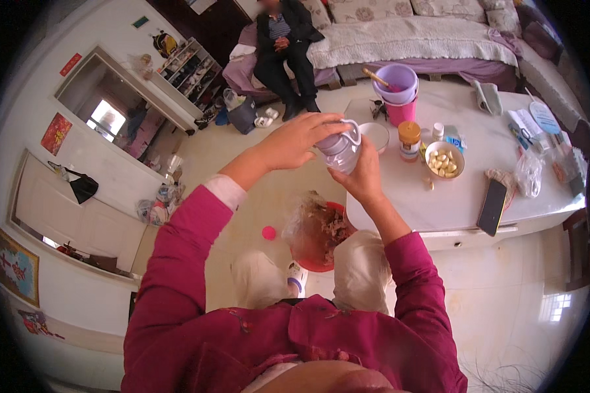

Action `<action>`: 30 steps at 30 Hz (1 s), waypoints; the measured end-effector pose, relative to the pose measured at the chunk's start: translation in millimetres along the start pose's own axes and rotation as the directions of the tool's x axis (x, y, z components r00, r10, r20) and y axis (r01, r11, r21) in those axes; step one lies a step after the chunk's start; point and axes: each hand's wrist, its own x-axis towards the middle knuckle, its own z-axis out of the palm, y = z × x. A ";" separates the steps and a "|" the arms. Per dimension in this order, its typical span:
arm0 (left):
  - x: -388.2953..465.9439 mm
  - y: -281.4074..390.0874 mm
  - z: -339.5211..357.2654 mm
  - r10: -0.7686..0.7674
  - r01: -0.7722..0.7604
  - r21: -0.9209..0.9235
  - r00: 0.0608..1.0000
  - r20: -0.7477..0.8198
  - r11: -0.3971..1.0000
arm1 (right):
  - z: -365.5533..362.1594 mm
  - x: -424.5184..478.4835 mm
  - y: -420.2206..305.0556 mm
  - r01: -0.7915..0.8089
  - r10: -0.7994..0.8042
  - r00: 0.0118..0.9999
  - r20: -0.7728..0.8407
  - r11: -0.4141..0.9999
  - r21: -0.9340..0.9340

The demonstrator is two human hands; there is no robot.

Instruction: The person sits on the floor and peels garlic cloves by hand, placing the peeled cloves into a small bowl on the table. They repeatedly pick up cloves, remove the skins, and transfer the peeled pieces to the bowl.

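Note:
Between my two hands is a clear plastic bottle or jar with a pale lilac lid and a white loop handle. My left hand lies over the lid, its fingers reaching to the loop. Around the lower side of the bottle my right hand is wrapped. It is held above the table's left edge. A white bowl stands just behind my right fingers, partly hidden. Below, by my knees, sits a red basin of scraps with a clear plastic bag at its side.
On the table stand a bowl of peeled garlic cloves, an orange-lidded jar, a small white bottle, stacked buckets and a phone. A pink disc lies on the floor. A person sits beyond.

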 end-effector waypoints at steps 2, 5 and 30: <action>8.5 -7.9 -5.1 -0.036 0.035 0.005 0.994 0.104 0.999 | 0.5 1.0 -2.8 -0.003 0.003 1.000 0.016 0.999 0.044; 28.0 -9.3 -7.2 -0.117 0.105 0.111 0.987 0.108 0.988 | 1.3 -4.8 8.7 -0.024 0.024 1.000 0.009 1.000 0.006; 50.6 -50.7 18.1 0.041 -0.021 -0.142 0.989 0.140 0.990 | 4.2 -18.9 27.1 -0.102 0.100 0.994 -0.036 0.992 -0.071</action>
